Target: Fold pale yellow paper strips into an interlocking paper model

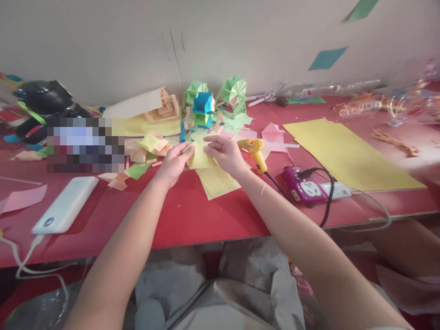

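Both hands meet over a small piece of yellow paper (201, 159) near the middle of the red table. My left hand (173, 164) pinches its left edge between thumb and fingers. On the other side, my right hand (225, 155) is closed on the paper's right part, thumb and fingertips close together. Just below lies a yellow paper square (220, 184), partly under the held piece. Behind the hands stand folded paper models, one blue (203, 104) and one green (234, 89). A yellow glue gun (257, 153) rests right of my right hand.
A purple power socket (305, 185) with cords sits at the right front, before large yellow sheets (347, 149). At left are a white power bank (67, 206) with a cable, paper scraps (139, 156) and a black wrapped object (44, 101). Another person's arm (409, 245) shows lower right.
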A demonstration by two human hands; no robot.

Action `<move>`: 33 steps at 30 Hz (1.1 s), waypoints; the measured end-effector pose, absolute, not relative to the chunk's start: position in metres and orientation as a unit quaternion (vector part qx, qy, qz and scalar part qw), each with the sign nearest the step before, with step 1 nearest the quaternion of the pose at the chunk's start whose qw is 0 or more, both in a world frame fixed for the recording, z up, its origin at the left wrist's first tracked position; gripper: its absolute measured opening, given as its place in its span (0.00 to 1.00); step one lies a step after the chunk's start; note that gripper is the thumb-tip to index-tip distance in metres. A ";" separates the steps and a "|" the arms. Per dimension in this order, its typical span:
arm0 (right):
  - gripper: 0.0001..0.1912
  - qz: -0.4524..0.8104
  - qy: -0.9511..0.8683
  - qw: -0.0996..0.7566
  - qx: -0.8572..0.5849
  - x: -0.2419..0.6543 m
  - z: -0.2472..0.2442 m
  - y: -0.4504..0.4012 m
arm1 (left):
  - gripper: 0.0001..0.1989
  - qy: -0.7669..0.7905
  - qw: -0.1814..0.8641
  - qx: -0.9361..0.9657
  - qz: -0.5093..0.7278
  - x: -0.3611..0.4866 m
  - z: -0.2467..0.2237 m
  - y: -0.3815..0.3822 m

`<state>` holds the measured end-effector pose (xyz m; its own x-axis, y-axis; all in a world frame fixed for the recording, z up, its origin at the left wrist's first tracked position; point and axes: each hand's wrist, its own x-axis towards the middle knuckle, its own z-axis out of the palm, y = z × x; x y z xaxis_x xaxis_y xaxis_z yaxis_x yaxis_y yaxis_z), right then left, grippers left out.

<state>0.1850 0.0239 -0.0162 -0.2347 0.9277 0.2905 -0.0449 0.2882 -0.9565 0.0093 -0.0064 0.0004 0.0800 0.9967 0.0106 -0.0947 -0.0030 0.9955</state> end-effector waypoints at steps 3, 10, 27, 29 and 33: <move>0.17 0.486 -0.607 0.515 -0.361 0.185 -0.017 0.025 | 0.22 0.449 0.545 0.513 0.489 0.009 0.002 -0.008; 0.11 0.456 -0.642 0.512 -0.344 0.185 -0.014 0.023 | 0.27 0.465 0.526 0.550 0.453 0.004 0.006 -0.011; 0.10 0.123 -0.804 0.457 -0.361 0.181 -0.027 0.019 | 0.23 0.511 0.464 0.490 0.532 0.008 -0.005 -0.004; 0.08 0.139 -0.802 0.454 -0.362 0.182 -0.030 0.021 | 0.20 0.504 0.482 0.479 0.533 0.009 -0.005 -0.004; 0.06 0.127 -0.797 0.459 -0.372 0.182 -0.031 0.023 | 0.13 0.509 0.494 0.455 0.538 0.013 -0.002 -0.005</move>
